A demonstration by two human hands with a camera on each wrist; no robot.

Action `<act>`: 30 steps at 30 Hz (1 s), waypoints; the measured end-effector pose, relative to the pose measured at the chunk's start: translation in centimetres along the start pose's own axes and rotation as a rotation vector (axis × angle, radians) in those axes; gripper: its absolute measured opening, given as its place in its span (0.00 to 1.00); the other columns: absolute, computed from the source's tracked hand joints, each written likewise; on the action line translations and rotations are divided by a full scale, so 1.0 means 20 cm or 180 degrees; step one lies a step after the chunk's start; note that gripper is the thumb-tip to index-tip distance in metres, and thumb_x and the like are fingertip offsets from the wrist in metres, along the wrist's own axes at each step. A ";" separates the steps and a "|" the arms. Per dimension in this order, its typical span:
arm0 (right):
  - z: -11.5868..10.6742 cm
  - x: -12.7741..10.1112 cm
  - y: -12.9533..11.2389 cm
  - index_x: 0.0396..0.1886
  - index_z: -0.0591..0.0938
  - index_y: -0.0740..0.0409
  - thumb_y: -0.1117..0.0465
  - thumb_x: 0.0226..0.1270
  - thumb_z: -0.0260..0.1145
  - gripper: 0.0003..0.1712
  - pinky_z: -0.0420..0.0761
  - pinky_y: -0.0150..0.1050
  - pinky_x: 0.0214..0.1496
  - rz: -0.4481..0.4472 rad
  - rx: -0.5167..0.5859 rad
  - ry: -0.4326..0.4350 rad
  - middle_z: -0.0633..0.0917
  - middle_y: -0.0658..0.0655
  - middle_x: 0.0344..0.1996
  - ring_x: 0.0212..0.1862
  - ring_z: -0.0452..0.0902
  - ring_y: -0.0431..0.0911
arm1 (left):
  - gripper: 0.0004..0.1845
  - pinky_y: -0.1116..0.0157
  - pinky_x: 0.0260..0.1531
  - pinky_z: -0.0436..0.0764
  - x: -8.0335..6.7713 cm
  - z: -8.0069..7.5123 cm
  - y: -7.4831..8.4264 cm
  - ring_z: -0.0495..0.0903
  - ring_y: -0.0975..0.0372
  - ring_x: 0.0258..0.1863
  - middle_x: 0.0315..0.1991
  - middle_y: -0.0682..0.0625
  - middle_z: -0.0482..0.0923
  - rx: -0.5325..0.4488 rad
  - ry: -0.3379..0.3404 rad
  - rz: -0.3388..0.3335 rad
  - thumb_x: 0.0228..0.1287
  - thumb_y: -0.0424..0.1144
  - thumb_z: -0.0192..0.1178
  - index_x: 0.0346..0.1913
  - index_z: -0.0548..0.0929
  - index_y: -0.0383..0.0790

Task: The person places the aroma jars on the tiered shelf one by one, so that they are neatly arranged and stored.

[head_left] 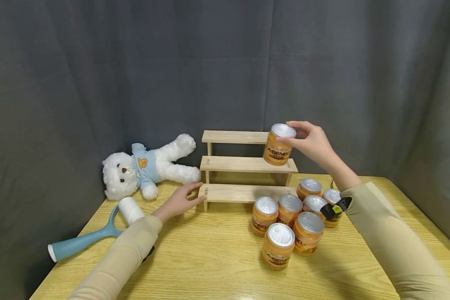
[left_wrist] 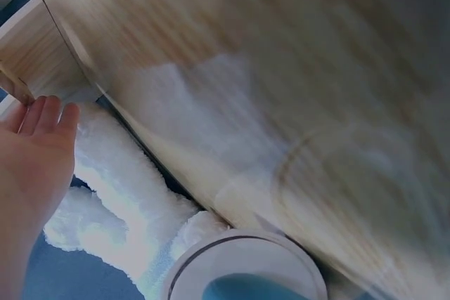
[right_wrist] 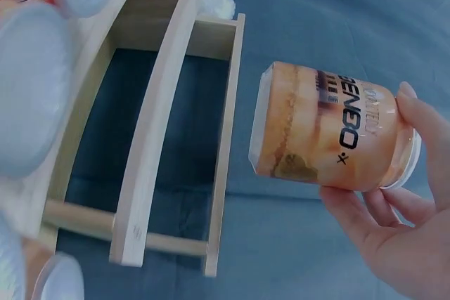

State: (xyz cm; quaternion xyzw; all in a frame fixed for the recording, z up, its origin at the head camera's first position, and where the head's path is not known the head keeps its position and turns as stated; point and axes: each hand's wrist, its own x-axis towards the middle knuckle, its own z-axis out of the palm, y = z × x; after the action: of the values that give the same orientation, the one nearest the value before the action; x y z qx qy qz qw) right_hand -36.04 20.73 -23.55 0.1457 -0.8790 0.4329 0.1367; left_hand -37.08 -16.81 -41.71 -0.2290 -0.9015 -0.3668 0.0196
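Right hand (head_left: 313,143) pinches an orange jar (head_left: 278,145) by its foil-topped rim, jar tilted and hovering just above the middle tier of the wooden step shelf (head_left: 243,165) at its 3 o'clock end, while the left hand (head_left: 180,201) rests flat-fingered against the shelf's 9 o'clock corner.

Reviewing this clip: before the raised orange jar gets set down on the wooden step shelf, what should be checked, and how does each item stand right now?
1. Right hand grips the orange jar firmly: ok.
2. Jar upright: not ok, tilted.
3. Middle step of the wooden shelf free below the jar: ok.
4. Left hand steadying the shelf's lowest step: ok, fingertips touch its end.
5. Remaining jars clear of the shelf: ok.
6. Teddy bear off the steps: ok.
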 end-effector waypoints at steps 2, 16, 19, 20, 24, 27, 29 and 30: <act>0.03 0.04 -0.01 0.65 0.70 0.53 0.43 0.54 0.71 0.41 0.78 0.44 0.54 -0.0007 0.0084 0.0015 0.75 0.59 0.59 0.56 0.75 0.51 | 0.36 0.53 0.65 0.68 -0.01 0.00 0.00 0.66 0.48 0.65 0.68 0.40 0.62 -0.0024 0.0009 -0.0010 0.65 0.52 0.58 0.69 0.63 0.35; 0.22 0.26 -0.01 0.68 0.68 0.53 0.49 0.56 0.71 0.40 0.75 0.46 0.60 -0.0055 0.0676 0.0066 0.73 0.58 0.62 0.60 0.71 0.50 | 0.35 0.54 0.65 0.68 -0.01 0.00 0.00 0.66 0.49 0.65 0.69 0.41 0.62 0.0006 -0.0002 -0.0016 0.65 0.52 0.58 0.70 0.63 0.39; 0.25 0.29 -0.01 0.68 0.67 0.54 0.50 0.57 0.70 0.40 0.74 0.47 0.62 -0.0033 0.0799 0.0096 0.74 0.59 0.62 0.61 0.70 0.50 | 0.35 0.54 0.65 0.69 -0.01 0.00 0.00 0.66 0.49 0.65 0.69 0.41 0.62 0.0063 0.0006 -0.0002 0.65 0.52 0.57 0.70 0.63 0.38; 0.26 0.30 -0.01 0.68 0.67 0.55 0.50 0.58 0.70 0.40 0.73 0.47 0.63 -0.0008 0.0841 0.0123 0.73 0.59 0.62 0.62 0.70 0.50 | 0.35 0.54 0.65 0.69 -0.01 0.00 0.00 0.66 0.49 0.65 0.69 0.40 0.62 0.0074 0.0013 0.0007 0.65 0.52 0.57 0.70 0.63 0.38; 0.31 0.35 0.00 0.68 0.67 0.54 0.51 0.57 0.70 0.40 0.71 0.43 0.66 0.0200 0.1164 0.0278 0.72 0.58 0.64 0.65 0.68 0.48 | 0.35 0.54 0.65 0.69 0.00 0.00 0.02 0.66 0.49 0.65 0.69 0.40 0.61 0.0087 0.0031 0.0028 0.65 0.52 0.57 0.70 0.63 0.38; 0.33 0.37 0.02 0.69 0.67 0.49 0.50 0.56 0.71 0.41 0.69 0.42 0.68 0.0401 0.1326 0.0403 0.70 0.55 0.66 0.66 0.65 0.46 | 0.35 0.54 0.65 0.69 0.00 0.02 0.03 0.66 0.49 0.65 0.69 0.40 0.62 0.0066 0.0005 0.0017 0.65 0.52 0.57 0.70 0.63 0.38; 0.35 0.38 0.04 0.70 0.66 0.47 0.50 0.56 0.71 0.41 0.68 0.43 0.69 0.0465 0.1335 0.0457 0.69 0.54 0.67 0.67 0.65 0.46 | 0.35 0.55 0.65 0.69 -0.01 0.03 0.03 0.66 0.50 0.66 0.69 0.41 0.62 0.0063 -0.0023 0.0003 0.65 0.52 0.57 0.70 0.63 0.37; 0.35 0.38 0.04 0.70 0.66 0.47 0.50 0.56 0.71 0.41 0.68 0.43 0.69 0.0478 0.1323 0.0480 0.69 0.54 0.67 0.66 0.65 0.47 | 0.35 0.54 0.65 0.70 -0.01 0.04 0.03 0.66 0.49 0.65 0.69 0.40 0.62 0.0064 -0.0022 0.0009 0.65 0.52 0.57 0.69 0.63 0.37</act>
State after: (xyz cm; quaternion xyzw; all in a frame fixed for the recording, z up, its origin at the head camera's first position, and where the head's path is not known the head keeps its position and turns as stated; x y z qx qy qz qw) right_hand -44.21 14.52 -25.46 0.0722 -0.7666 0.6233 0.1364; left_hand -36.59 -16.00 -41.85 -0.2314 -0.9049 -0.3568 0.0193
